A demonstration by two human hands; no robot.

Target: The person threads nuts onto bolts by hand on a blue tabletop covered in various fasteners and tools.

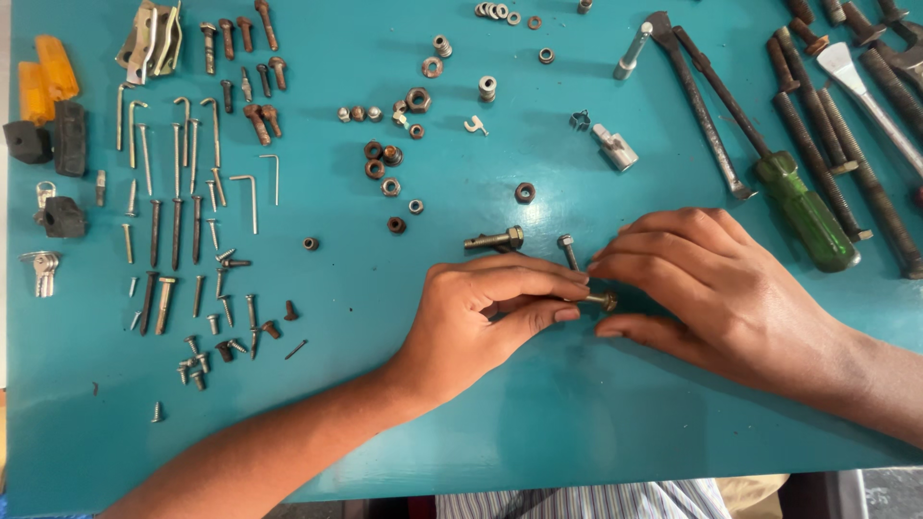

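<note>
A workshop or repair bench is indicated. A teal-painted tabletop (pixel 577 423) is seen, covered with sorted metal hardware. Nails (pixel 165 235) and hex keys (pixel 252 197) are laid in rows at the left, with rusted bolts (pixel 240 38) above them. Nuts and washers (pixel 389 163) are grouped at the centre. Hand tools are set out at the upper right: a green-handled screwdriver (pixel 803 207), long pliers (pixel 692 96) and heavy threaded rods (pixel 827 125). Keys (pixel 43 269) and black and orange plastic blocks (pixel 48 101) are placed along the left edge.
</note>
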